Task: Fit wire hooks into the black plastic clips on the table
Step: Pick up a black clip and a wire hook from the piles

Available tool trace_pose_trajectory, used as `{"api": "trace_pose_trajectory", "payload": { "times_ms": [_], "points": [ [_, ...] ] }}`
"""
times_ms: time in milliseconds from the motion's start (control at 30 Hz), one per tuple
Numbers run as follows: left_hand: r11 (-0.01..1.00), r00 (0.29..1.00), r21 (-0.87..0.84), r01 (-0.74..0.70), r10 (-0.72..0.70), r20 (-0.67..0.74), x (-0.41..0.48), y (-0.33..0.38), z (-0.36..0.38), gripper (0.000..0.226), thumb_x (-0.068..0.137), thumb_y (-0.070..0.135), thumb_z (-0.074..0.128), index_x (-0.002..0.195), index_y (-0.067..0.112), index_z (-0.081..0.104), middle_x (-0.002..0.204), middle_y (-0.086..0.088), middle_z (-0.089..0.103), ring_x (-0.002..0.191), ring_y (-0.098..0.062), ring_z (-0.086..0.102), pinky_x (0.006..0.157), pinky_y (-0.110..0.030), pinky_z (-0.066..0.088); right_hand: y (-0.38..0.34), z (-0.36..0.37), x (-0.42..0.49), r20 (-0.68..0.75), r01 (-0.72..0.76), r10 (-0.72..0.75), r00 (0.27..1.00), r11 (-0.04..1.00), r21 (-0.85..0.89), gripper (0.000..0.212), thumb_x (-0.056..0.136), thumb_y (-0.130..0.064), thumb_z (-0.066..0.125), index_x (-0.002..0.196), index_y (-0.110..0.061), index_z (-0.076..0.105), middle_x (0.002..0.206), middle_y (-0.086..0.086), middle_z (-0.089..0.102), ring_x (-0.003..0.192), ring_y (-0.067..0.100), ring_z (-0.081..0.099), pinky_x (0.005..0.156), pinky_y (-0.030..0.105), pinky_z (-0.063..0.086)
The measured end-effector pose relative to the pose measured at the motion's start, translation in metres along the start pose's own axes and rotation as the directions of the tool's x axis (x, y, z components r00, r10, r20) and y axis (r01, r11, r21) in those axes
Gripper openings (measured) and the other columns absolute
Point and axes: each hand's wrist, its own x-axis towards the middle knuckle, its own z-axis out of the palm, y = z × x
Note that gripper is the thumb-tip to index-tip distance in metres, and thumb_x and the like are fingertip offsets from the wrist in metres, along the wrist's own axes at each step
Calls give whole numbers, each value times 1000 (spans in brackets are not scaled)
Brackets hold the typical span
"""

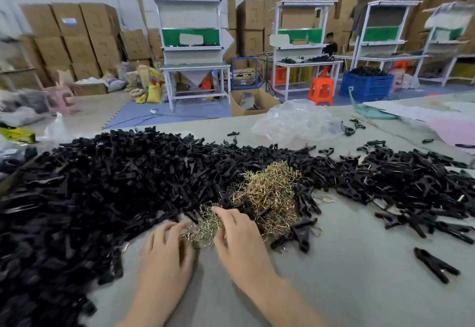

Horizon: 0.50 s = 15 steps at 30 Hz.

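Note:
A tangled heap of brass-coloured wire hooks [267, 193] lies in the middle of the grey table [347, 288], ringed by black plastic clips. A huge mound of black clips [102, 185] fills the left side. A flatter spread of clips [416, 185] covers the right. My left hand [167, 247] rests at the near edge of the hook heap, fingers bent, blurred. My right hand [239, 239] lies on the hooks beside it, fingers stretched forward over the wires. Whether either hand holds a hook cannot be seen.
A single black clip [434, 267] lies alone at the near right. A crumpled clear plastic bag [295, 121] sits at the table's far side, pink and white sheets [452, 126] at the far right. Beyond stand workbenches, cardboard boxes, stools and a seated person.

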Motion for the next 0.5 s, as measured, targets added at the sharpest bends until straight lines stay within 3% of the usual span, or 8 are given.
{"api": "trace_pose_trajectory", "payload": {
  "times_ms": [67,167,267,367,433,500],
  "points": [
    [997,997,57,52,-56,57,1,-10,3,46,87,35,53,121,8,67,124,-18,62,120,-39,55,104,-54,43,2,11,2,75,15,-7,997,994,-105,48,103,-25,42,151,-27,37,142,-6,50,132,13,43,114,31,32],
    [995,995,84,59,-65,69,8,-13,10,39,94,28,64,130,13,61,135,-13,57,128,-34,51,108,-48,39,1,18,10,14,19,-17,1000,978,-206,45,99,-29,44,144,-25,50,138,-1,57,130,19,51,110,39,41],
    [990,992,67,123,-124,8,20,-13,11,42,97,32,56,137,19,55,147,-13,44,136,-32,40,112,-45,33,0,25,25,-98,-22,-4,995,963,-269,40,93,-26,58,133,-23,61,134,6,62,126,24,57,105,44,47],
    [970,978,118,210,-210,-16,38,-16,9,44,102,27,46,144,16,48,158,-21,27,145,-40,24,120,-48,20,4,29,39,-139,-109,70,988,950,-293,45,97,-25,57,141,-21,55,145,12,54,136,27,49,114,47,40],
    [963,983,211,170,-181,36,45,-18,12,42,105,26,35,143,15,49,156,-17,35,146,-39,25,122,-48,17,6,32,44,-89,-144,122,988,942,-304,48,101,-28,50,148,-22,46,150,10,49,141,25,44,118,47,33],
    [970,991,206,127,-131,7,47,-20,15,33,98,21,56,128,14,64,137,-14,59,133,-37,46,115,-50,31,9,32,45,-91,-147,124,988,937,-317,46,97,-25,60,143,-22,53,139,8,59,131,25,53,112,48,40]
  ]
}}
